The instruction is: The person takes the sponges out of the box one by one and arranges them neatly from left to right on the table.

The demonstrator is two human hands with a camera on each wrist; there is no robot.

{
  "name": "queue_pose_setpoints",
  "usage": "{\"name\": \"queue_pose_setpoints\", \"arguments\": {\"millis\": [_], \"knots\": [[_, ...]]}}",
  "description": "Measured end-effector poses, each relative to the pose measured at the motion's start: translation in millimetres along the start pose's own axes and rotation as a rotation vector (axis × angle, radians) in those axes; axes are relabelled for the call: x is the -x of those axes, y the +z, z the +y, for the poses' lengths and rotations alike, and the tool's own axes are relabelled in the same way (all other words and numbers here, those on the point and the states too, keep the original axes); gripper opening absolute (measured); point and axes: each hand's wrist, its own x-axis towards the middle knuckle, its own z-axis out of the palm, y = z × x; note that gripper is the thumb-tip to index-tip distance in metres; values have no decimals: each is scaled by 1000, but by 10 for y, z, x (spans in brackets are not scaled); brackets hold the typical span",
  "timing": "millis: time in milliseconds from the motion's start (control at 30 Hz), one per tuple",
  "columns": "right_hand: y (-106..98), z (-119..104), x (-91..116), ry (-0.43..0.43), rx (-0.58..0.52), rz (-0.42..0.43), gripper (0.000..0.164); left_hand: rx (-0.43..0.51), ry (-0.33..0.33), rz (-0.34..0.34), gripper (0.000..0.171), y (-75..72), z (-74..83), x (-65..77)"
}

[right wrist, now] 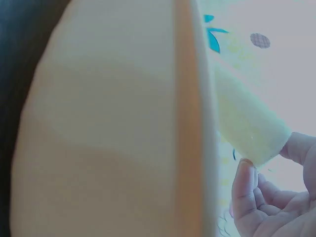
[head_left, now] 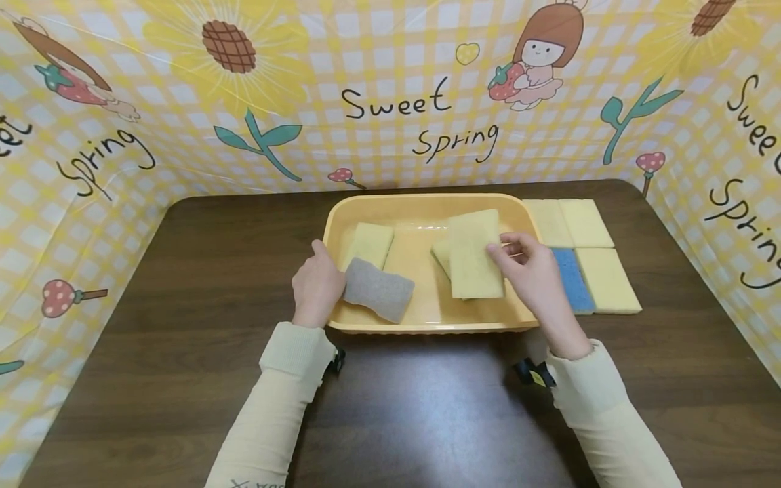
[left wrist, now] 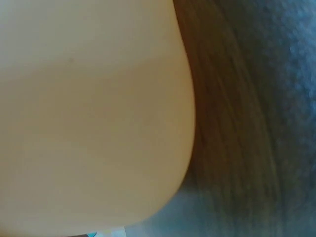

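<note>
Between the thumb and fingers of my right hand (head_left: 531,271), a flat pale-yellow sponge (head_left: 476,257) is pinched by its right edge. It is raised over the right half of a yellow plastic basin (head_left: 421,327). The right wrist view also shows this sponge (right wrist: 252,118) pinched at its end, beyond the basin's wall. Partly under it in the head view lies another yellow sponge (head_left: 441,257). My left hand (head_left: 317,288) grips the basin's left rim, close to a wavy grey sponge (head_left: 379,290). A yellow sponge (head_left: 370,244) lies behind the grey one.
Right of the basin, flat sponges lie side by side on the dark wooden table (head_left: 427,420): a blue one (head_left: 573,279) and three yellow ones, one of them at the front right (head_left: 609,281). A patterned yellow checked cloth (head_left: 390,81) surrounds the table's back and sides.
</note>
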Motion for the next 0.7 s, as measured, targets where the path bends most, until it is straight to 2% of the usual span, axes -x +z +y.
{"name": "queue_pose_setpoints", "arguments": {"millis": [433,700], "knots": [[-424,161,115,23,-23,21,50,2,-5,9,41,6,-4,-6],[-648,315,192,59,44,19,53,3,-6,7,42,12,-1,-5]]}}
